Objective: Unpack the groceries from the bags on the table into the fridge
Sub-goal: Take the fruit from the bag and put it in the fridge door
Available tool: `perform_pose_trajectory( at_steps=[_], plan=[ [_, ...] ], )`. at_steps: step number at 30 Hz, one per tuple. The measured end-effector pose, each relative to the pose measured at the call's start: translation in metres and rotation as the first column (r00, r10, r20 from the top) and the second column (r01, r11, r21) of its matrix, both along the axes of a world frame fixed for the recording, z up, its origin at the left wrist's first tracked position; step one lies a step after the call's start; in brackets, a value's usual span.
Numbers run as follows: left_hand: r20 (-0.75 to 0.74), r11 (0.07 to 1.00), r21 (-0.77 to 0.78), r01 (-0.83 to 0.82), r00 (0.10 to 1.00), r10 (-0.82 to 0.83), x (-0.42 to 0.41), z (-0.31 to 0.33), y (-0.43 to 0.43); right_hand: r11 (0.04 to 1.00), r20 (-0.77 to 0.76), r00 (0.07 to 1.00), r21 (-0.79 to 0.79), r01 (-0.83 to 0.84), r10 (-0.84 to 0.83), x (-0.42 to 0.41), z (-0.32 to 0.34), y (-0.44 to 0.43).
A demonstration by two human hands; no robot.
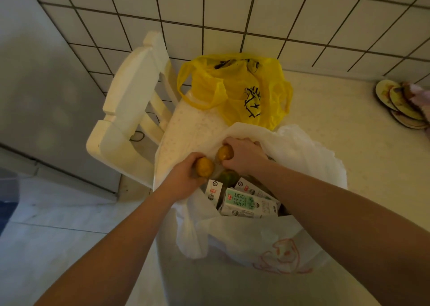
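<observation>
You look down at a wall (256,14) of white square tiles with dark grout; a cream wooden chair (130,101) stands just beside the left edge of the pale speckled desk (349,131); a grey panel (35,73) rises far left; the floor (58,224) is pale tile; the light is dim and yellowish.

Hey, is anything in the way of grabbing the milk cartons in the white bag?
Nothing covers the milk cartons; the white bag gapes open. But the left hand grips a yellow fruit, the right hand another.
</observation>
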State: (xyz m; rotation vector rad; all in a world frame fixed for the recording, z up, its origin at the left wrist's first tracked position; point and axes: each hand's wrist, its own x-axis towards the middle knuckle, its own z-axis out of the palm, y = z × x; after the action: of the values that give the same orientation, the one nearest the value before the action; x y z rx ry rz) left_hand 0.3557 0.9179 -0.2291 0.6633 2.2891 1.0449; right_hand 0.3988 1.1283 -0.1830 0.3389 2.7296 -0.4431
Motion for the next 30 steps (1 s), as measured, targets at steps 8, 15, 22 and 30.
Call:
perform_pose_trajectory(
  at_steps=[8, 15, 22, 30],
  plan=[
    [-0.076, 0.973, 0.179, -0.144, 0.984, 0.159, 0.039, 0.042, -0.013, 0.947, -0.266, 0.936, -0.283, 0.152, -0.230, 0.061, 0.059, -0.002],
    [-0.167, 0.928, 0.325, -0.184, 0.954, 0.248, 0.112, 0.106, -0.038, 0.893, -0.463, 0.804, -0.415, 0.175, -0.373, 0.156, 0.111, -0.020],
    [-0.059, 0.857, 0.442, -0.265, 0.945, 0.323, 0.208, 0.156, -0.070, 0.777, -0.524, 0.670, -0.617, 0.127, -0.526, 0.257, 0.136, -0.066],
    [0.026, 0.835, 0.421, -0.354, 0.925, 0.379, 0.338, 0.165, -0.136, 0.608, -0.416, 0.658, -0.790, 0.079, -0.627, 0.374, 0.128, -0.147]
  ],
)
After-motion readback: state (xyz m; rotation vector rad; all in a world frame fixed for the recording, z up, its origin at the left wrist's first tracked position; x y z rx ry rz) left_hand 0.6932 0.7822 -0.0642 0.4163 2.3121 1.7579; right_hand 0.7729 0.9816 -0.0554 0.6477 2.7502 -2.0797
